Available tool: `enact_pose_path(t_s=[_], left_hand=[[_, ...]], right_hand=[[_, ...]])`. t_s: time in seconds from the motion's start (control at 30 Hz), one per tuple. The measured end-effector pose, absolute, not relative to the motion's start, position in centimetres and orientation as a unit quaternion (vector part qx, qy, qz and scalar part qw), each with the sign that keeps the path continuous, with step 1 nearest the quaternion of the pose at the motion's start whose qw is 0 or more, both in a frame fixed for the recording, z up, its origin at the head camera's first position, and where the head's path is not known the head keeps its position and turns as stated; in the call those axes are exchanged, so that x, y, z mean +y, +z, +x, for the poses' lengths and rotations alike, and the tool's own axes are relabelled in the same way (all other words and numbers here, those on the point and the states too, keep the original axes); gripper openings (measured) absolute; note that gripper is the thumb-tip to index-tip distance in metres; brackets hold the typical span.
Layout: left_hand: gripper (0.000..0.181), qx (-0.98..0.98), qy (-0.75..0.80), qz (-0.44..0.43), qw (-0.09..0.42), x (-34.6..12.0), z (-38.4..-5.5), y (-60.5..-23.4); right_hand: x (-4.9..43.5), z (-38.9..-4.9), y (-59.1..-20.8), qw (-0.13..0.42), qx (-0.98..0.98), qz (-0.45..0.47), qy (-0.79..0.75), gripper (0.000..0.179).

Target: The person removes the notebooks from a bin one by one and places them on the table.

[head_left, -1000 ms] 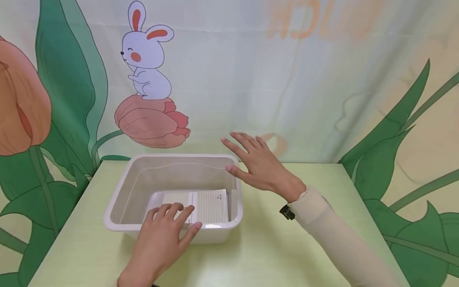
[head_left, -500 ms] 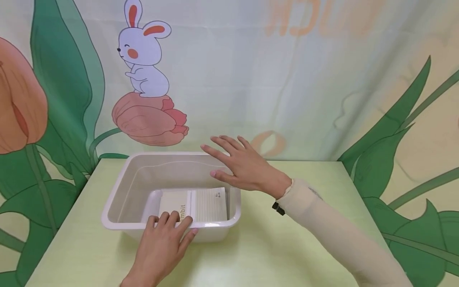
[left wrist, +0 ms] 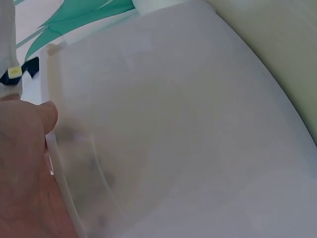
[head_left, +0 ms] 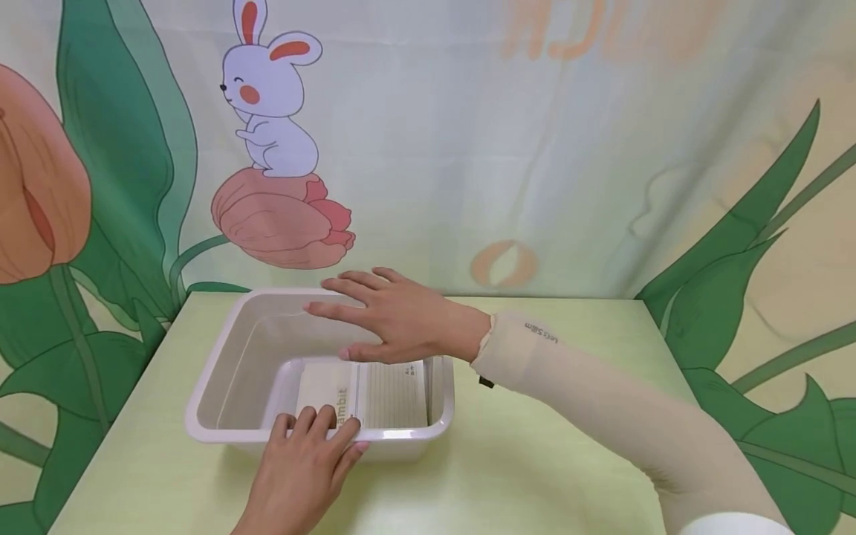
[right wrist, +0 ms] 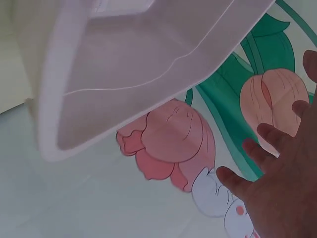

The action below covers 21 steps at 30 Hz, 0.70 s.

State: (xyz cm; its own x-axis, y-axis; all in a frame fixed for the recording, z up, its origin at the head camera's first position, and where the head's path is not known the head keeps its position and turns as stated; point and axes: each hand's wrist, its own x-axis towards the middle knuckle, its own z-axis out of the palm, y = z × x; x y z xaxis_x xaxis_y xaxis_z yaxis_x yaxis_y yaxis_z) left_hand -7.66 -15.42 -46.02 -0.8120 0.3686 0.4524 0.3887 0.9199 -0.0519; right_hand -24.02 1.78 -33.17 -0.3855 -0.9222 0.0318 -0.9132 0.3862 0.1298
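Observation:
A pale plastic basin (head_left: 224,436) stands on the table's left half. My left hand (head_left: 294,464) grips its near rim, fingertips hooked over the edge and thumb against the outside. In the left wrist view the outer wall (left wrist: 173,124) fills most of the picture, with dim finger shapes showing through. Above the basin's right part, my right hand (head_left: 401,319) is spread with fingers pointing left, holding nothing. Inside the basin lie a cream item lettered "ambit" (head_left: 321,383) and a ruled notepad (head_left: 394,397), side by side at the right.
The light green table (head_left: 535,446) extends to the right of the basin. Behind it hangs a curtain (head_left: 428,148) printed with a rabbit and tulips. A beige sleeve (head_left: 575,379) covers the right forearm, which crosses over the table.
My right hand has moved left from beside the basin's right rim to over the basin. My left hand's fingers have come down onto the near rim, uncovering more of the cream item.

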Motion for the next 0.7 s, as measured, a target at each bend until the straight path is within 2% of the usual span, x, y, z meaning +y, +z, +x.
enact_pose_path(t_s=[0.2, 0.37, 0.47, 0.7], left_hand=[[0.055, -0.948, -0.025, -0.206, 0.242, -15.4, -7.3, -46.2], [0.056, -0.948, -0.026, -0.203, 0.242, -15.5, -7.3, -46.2], [0.052, -0.951, -0.023, -0.200, 0.234, -15.5, -7.3, -46.1], [0.032, -0.963, -0.006, -0.184, 0.199, -15.5, -7.2, -45.9]], right_hand=[[-1.6, -24.3, -34.1, 0.007, -0.820, 0.568, -0.072, 0.066], [-5.0, -25.9, -36.9, -0.041, -0.805, 0.579, -0.124, 0.064], [-6.4, -26.3, -39.0, -0.061, -0.786, 0.586, -0.185, 0.064], [-8.1, -26.3, -42.9, -0.068, -0.738, 0.613, -0.273, 0.067]])
